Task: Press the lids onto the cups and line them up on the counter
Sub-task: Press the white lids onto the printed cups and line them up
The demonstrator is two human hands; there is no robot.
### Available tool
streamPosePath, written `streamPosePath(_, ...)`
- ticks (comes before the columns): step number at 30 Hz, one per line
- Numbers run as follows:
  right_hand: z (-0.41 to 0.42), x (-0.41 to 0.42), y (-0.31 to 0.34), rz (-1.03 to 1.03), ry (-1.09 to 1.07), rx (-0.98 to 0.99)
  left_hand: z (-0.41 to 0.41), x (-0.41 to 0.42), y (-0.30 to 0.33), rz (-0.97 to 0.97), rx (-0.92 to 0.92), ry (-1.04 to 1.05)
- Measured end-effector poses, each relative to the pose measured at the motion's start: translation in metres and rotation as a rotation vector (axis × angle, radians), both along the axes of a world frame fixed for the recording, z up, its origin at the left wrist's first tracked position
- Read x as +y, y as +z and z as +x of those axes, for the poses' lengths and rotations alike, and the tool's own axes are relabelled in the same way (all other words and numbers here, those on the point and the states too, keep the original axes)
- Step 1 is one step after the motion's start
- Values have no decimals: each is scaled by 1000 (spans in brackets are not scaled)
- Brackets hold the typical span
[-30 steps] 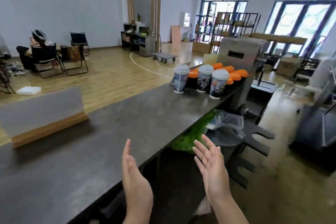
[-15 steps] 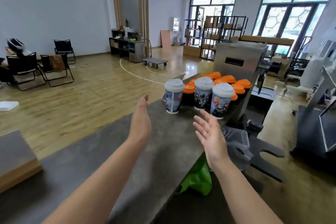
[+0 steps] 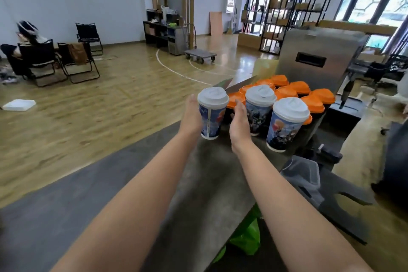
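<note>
Three printed paper cups with white lids stand near the far end of the dark counter (image 3: 123,187). The left cup (image 3: 213,121) is between my hands. My left hand (image 3: 191,115) lies against its left side with the fingers straight. My right hand (image 3: 239,122) is held flat just right of that cup, in front of the middle cup (image 3: 260,104). I cannot tell whether the right palm touches the left cup. The right cup (image 3: 287,126) stands free, nearer the counter's right edge. Behind them sit several dark cups with orange lids (image 3: 309,97).
A steel machine (image 3: 320,51) stands behind the orange-lidded cups. Below the counter's right edge hang a green bag (image 3: 247,238) and a clear plastic container (image 3: 306,174). The near counter stretches back toward me. A person sits on chairs (image 3: 35,59) far left.
Both arms have stretched forward from near my body to the cups. My hands now flank the left cup, and the view has moved closer to the cups.
</note>
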State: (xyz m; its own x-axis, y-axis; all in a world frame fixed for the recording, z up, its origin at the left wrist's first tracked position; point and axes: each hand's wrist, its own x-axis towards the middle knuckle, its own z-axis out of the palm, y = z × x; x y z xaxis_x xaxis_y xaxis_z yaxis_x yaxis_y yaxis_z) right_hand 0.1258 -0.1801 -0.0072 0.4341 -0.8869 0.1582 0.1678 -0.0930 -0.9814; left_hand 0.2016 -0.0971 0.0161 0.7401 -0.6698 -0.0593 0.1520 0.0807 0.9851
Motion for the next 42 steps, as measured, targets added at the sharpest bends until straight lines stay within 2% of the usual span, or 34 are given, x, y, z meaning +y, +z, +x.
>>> streamPosePath(2, 11, -10, -4, -22, 40, 19, 25, -31, -31, -56, 107, -40)
streamPosePath(4, 17, -16, -9, -5, 108, 24, 28, -45, -42, -52, 140, -3)
streamPosePath(6, 15, -16, -10, 39, 159, 7, -7, -29, -13, -25, 109, 41)
streamPosePath(10, 1, 9, -6, 17, 240, -108, -32, -13, -11, -63, 26, 128)
streamPosePath(16, -7, 85, -9, -5, 519, -255, -48, 73, -11, -131, -37, 371)
streamPosePath(20, 3, 149, -7, 6, 648, -169, -60, 151, -7, -151, -70, 613)
streamPosePath(24, 8, 204, -11, 50, 759, -101, -66, 210, -7, -198, 3, 729)
streamPosePath(28, -5, 248, -8, 184, 833, -163, -76, 250, -11, -228, 103, 842)
streamPosePath(33, -14, 292, -21, 180, 867, -147, -85, 293, -21, -219, -108, 1047)
streamPosePath(37, -20, 308, -23, 150, 855, -223, -86, 312, -16, -230, -186, 1025)
streamPosePath(42, -20, 310, -18, 87, 891, -330, -86, 310, -22, -270, -142, 897)
